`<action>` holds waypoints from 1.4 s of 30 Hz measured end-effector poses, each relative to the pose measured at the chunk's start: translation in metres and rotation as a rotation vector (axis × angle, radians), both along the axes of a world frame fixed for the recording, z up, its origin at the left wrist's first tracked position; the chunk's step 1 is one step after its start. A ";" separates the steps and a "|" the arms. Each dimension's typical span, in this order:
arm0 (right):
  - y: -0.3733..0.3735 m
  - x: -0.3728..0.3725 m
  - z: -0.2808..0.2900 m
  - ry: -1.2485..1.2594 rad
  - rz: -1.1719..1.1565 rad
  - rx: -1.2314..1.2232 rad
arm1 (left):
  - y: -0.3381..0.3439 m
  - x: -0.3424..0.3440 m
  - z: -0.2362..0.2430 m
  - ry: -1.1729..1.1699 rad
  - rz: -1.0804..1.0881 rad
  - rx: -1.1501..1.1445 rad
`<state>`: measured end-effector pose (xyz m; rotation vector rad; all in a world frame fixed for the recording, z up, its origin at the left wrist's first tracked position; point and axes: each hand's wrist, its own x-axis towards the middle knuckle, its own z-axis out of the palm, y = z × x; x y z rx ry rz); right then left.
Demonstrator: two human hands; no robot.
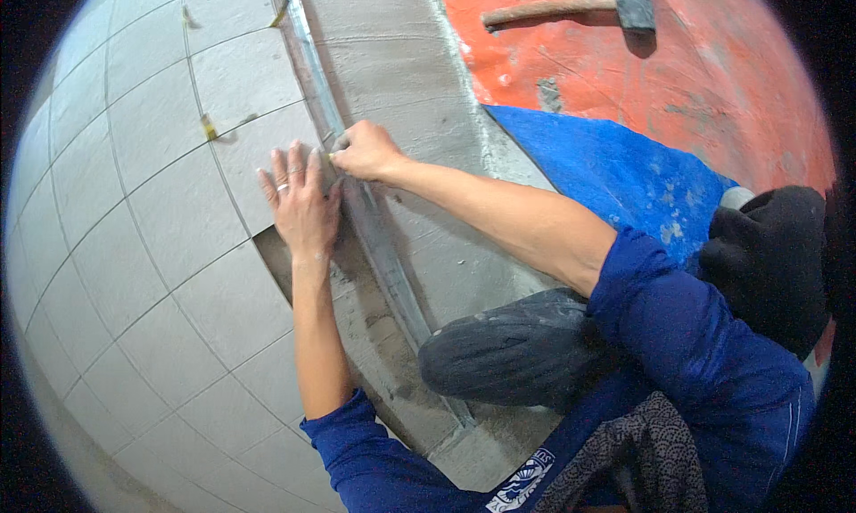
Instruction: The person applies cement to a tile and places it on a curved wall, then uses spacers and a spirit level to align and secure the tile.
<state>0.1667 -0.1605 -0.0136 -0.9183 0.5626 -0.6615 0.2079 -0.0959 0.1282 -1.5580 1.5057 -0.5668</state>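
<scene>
My left hand [305,205] lies flat on a pale grey floor tile [266,143], fingers spread, a ring on one of them. Close to its fingertips, my right hand [366,151] pinches a small yellow tile spacer [328,158] at the tile's right edge; my fingers cover most of it. Beside that edge runs a long metal straightedge [392,277], passing under or right next to my right hand. Similar yellow spacers stand in the joints, one [209,127] left of my hands and another [280,15] farther off by the straightedge.
Below my left hand, an untiled strip [366,303] of rough mortar lies between the tiles and the straightedge. Smooth grey screed [379,58] spreads to the right. Beyond it are a blue sheet [615,156], an orange-red sheet [713,76] and a wooden-handled mallet [635,7]. My bent knee [481,348] is near the straightedge.
</scene>
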 end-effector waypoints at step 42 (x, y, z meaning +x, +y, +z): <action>0.015 -0.008 0.000 -0.045 0.050 0.050 | 0.005 0.003 -0.001 -0.079 -0.028 -0.028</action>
